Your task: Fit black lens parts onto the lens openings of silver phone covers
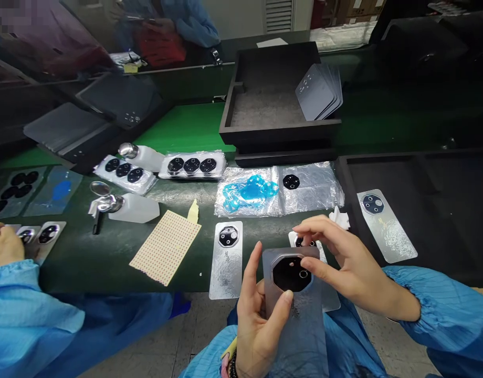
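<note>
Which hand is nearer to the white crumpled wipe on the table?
Right. The right hand is just below the wipe in the picture; the left hand is farther down-left, holding the grey cover.

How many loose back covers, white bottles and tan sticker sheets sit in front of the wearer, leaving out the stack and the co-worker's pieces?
back covers: 4 (one held, one lying to its left, one half hidden behind it, one at far right)
white bottles: 2
tan sticker sheets: 1
Total: 7
</note>
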A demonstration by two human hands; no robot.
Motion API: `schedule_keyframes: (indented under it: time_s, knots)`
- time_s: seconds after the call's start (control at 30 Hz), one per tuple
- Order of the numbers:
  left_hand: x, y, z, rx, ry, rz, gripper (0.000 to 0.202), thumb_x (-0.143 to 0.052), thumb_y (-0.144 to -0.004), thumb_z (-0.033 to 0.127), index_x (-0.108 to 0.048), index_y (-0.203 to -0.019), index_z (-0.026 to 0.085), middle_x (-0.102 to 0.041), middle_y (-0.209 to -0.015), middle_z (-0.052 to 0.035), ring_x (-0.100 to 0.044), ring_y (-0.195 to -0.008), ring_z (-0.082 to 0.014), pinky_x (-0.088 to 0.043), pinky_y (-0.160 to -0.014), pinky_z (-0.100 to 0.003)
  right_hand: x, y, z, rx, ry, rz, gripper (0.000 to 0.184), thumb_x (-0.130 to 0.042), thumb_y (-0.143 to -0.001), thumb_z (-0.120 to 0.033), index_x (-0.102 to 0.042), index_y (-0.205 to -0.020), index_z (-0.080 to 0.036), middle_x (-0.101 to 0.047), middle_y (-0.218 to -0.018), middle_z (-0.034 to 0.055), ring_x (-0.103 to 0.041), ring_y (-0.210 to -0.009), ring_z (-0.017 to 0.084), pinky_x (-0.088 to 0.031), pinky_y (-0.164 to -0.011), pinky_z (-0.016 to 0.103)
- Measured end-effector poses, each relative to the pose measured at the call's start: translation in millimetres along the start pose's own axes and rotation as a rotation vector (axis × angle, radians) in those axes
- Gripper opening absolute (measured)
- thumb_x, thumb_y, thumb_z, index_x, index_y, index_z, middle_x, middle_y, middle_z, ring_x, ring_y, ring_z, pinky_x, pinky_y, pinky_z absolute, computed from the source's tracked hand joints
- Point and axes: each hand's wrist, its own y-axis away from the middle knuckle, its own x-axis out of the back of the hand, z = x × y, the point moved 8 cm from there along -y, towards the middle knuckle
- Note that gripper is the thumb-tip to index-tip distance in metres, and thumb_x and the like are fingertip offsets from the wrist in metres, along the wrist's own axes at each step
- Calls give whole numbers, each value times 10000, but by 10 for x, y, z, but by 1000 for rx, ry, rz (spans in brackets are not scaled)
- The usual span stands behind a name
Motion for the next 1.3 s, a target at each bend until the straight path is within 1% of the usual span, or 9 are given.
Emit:
schedule_keyframes:
  time_s: [0.07, 0.17, 0.3, 0.6, 0.77, 0.93, 1.07, 1.13, 1.3]
  knots:
    - [11, -10, -43, 16, 11, 5, 627, -760, -720, 301, -545, -1309, 283, -693, -735, 39, -624, -608, -67, -497, -664, -125, -39, 40, 109, -100, -134, -51, 253, -545, -925, -289, -566, -1154, -183, -640, -999, 56, -623, -933, 142, -529, -829, 275]
    - [27, -12, -18, -30, 31, 39, 421, -800, -682, 337, -694, -1085, 278, -726, -908, 25, -678, -831, -100, -498, -797, -130, -97, 109, 154, -174, -248, -124, 195, -514, -930, -256, -611, -1073, -166, -672, -934, 46, -644, -863, 128, -526, -750, 226]
    - [-22, 3, 90, -98, -19, 17, 216, -794, -699, 332, -740, -890, 247, -720, -829, 42, -653, -744, -73, -491, -727, -99, -154, 183, 132, -202, -268, -204, 197, -486, -943, -276, -634, -909, -150, -633, -770, 29, -606, -714, 116, -473, -615, 205]
    - [-65, -18, 25, 8, 59, -2, 300, -841, -630, 375, -738, -881, 247, -708, -752, 48, -631, -681, -50, -467, -679, -74, -141, 174, 178, -248, -205, -135, 274, -472, -920, -254, -532, -681, -135, -486, -547, -22, -390, -495, 57, -311, -480, 192]
    - [-82, -82, -81, 156, 167, -31, 424, -876, -552, 370, -734, -920, 215, -716, -782, 16, -651, -691, -91, -493, -685, -122, -225, 190, 361, -445, -331, -154, 393, -487, -889, -439, -444, -628, -148, -396, -543, -16, -340, -508, 79, -280, -470, 222]
    - [-75, -119, -119, 224, 169, -60, 486, -869, -543, 368, -711, -960, 177, -712, -776, -8, -667, -727, -132, -507, -702, -164, -240, 237, 403, -477, -378, -155, 444, -473, -902, -516, -485, -659, -144, -503, -629, 17, -459, -597, 113, -387, -550, 238]
    - [-43, -122, -134, 206, 124, -52, 486, -846, -571, 381, -689, -978, 167, -715, -780, -11, -668, -734, -138, -506, -703, -175, -301, 281, 331, -422, -469, -201, 231, -595, -854, -351, -583, -928, -133, -610, -795, 38, -585, -739, 142, -478, -663, 244]
    - [-38, -114, -128, 182, 97, -49, 484, -839, -579, 390, -691, -980, 163, -717, -784, -13, -669, -744, -140, -505, -705, -175, -309, 295, 319, -417, -500, -191, 250, -628, -819, -259, -577, -1029, -132, -635, -845, 40, -607, -782, 141, -486, -693, 232]
    - [-26, -62, -97, 149, 75, 0, 501, -852, -569, 413, -702, -985, 178, -725, -802, -12, -669, -730, -121, -504, -688, -149, -337, 333, 339, -473, -571, -196, 257, -637, -804, -221, -573, -1033, -125, -636, -785, 25, -564, -698, 108, -441, -636, 201]
